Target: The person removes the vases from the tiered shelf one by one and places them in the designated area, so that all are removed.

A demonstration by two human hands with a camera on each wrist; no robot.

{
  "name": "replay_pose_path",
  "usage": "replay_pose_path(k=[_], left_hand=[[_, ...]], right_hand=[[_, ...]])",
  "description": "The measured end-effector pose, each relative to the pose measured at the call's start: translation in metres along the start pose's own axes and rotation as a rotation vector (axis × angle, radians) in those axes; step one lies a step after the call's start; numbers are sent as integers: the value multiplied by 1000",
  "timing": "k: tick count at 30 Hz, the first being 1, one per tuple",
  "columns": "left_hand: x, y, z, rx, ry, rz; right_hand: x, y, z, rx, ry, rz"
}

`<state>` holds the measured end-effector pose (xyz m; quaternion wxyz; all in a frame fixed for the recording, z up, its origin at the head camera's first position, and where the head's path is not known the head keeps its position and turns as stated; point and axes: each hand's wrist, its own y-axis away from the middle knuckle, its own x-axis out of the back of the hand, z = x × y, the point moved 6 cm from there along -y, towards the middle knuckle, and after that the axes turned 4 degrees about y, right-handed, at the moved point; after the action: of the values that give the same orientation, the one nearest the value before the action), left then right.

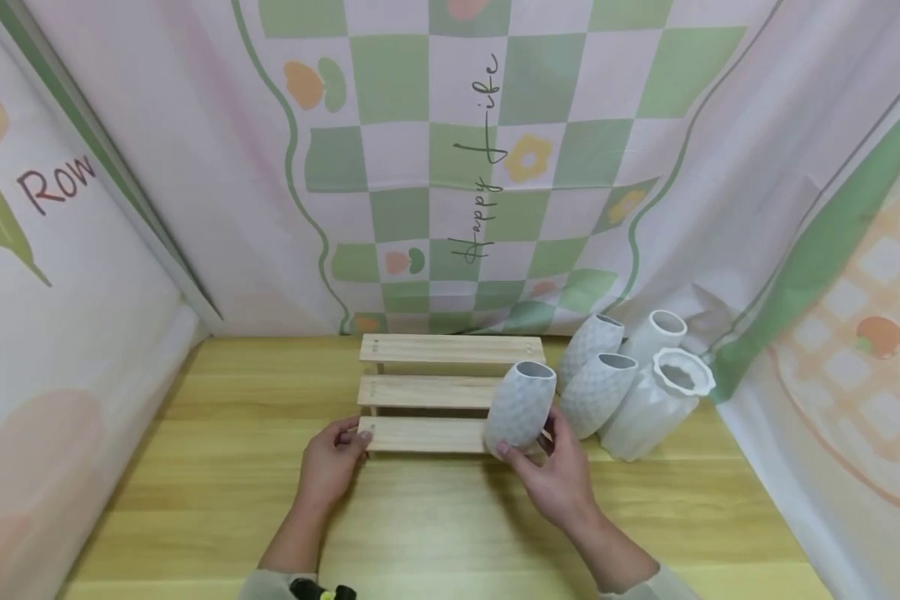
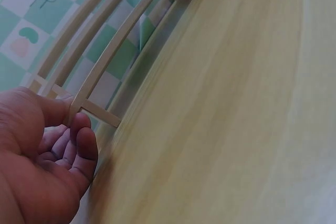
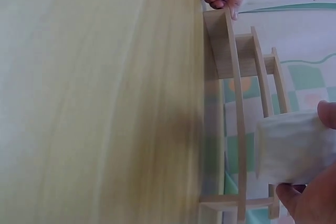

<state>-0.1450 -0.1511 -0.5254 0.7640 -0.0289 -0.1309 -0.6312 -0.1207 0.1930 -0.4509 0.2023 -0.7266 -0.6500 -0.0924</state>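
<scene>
A three-tier wooden rack [image 1: 420, 433] stands on the table, its tiers rising toward the back. My left hand [image 1: 332, 467] pinches the left end of the lowest tier between thumb and fingers, as the left wrist view also shows. My right hand [image 1: 562, 479] grips a white dimpled vase [image 1: 521, 408] around its lower part, thumb in front. The vase is upright, mouth up, over the right end of the rack. In the right wrist view the vase's base [image 3: 260, 150] appears slightly above the lowest tier; contact cannot be told.
Right of the rack stand several white vases: two dimpled ones, including the nearer dimpled vase [image 1: 598, 396], a ribbed vase [image 1: 648, 408] with a wavy rim, and a plainer vase [image 1: 656, 333] behind. A printed cloth [image 1: 465, 167] hangs behind the wooden table [image 1: 435, 525], with cloth at both sides.
</scene>
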Motion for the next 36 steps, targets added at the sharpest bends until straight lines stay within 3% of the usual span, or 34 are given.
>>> replay_pose_path(k=[12, 28, 36], left_hand=[[-3, 0, 1, 0, -12, 3], [-3, 2, 3, -4, -5, 11], [-2, 2, 2, 0, -12, 6]], right_hand=[[12, 9, 14, -10, 30, 48], [46, 22, 26, -79, 56, 147], [58, 25, 28, -69, 80, 157]])
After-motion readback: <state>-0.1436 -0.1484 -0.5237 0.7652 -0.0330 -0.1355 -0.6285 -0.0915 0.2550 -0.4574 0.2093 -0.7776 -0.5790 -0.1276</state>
